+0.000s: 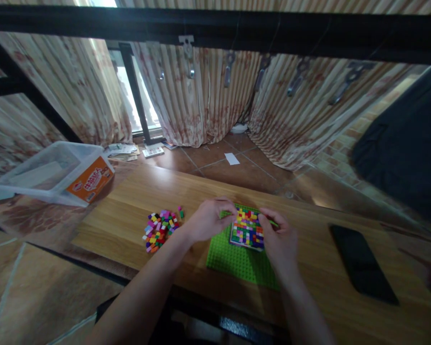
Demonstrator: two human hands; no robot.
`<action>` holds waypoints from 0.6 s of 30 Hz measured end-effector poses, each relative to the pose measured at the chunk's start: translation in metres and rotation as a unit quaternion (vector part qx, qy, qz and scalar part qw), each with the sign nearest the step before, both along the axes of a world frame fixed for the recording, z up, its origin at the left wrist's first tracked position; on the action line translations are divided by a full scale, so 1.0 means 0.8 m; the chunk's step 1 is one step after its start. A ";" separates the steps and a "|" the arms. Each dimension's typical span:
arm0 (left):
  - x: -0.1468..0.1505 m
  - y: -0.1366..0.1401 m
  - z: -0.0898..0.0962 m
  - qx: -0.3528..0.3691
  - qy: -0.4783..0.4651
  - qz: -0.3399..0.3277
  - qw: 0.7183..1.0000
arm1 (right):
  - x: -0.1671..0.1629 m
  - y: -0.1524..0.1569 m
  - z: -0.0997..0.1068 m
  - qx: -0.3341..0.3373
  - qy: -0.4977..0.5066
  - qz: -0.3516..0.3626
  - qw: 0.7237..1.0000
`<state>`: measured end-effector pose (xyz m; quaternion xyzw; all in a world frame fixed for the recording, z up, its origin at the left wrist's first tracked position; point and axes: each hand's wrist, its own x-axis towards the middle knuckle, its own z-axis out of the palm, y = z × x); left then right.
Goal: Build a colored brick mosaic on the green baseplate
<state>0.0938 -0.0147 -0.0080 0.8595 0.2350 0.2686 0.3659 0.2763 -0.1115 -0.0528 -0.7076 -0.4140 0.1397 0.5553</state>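
Note:
A block of multicoloured toy bricks [247, 229] stands on the green studded baseplate [237, 263], toward its far side. My left hand [213, 218] is at the block's far left corner, its fingers and thumb bent together in a pinch. What lies between those fingertips, if anything, is too small to make out. On the other side, my right hand [280, 237] is closed against the block's right edge, thumb on the near side and fingers curled behind. A heap of small loose bricks [160, 231] lies on the table left of my left forearm.
The wooden table [129, 206] carries a black phone-like slab [362, 263] at the right. Beyond the table's left end stands a clear plastic bin [57, 172] with an orange label. A black metal bar [215, 33] with hanging clips crosses above, before striped curtains [208, 96].

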 end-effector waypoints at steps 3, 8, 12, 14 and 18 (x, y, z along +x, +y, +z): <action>-0.033 0.020 0.001 -0.008 0.083 0.022 0.996 | 0.000 -0.001 0.002 -0.001 -0.004 -0.003 1.000; -0.083 0.038 -0.010 -0.026 0.203 0.073 0.976 | 0.001 -0.001 -0.001 -0.016 -0.010 -0.006 1.000; -0.098 0.036 -0.013 -0.032 0.214 0.090 0.972 | 0.004 0.000 -0.002 -0.031 -0.022 -0.009 0.999; -0.102 0.036 -0.012 -0.021 0.221 0.090 0.971 | 0.000 -0.003 0.007 -0.015 -0.065 -0.008 0.998; -0.110 0.039 -0.010 -0.005 0.239 0.086 0.967 | -0.039 -0.015 0.037 0.057 -0.242 -0.002 0.969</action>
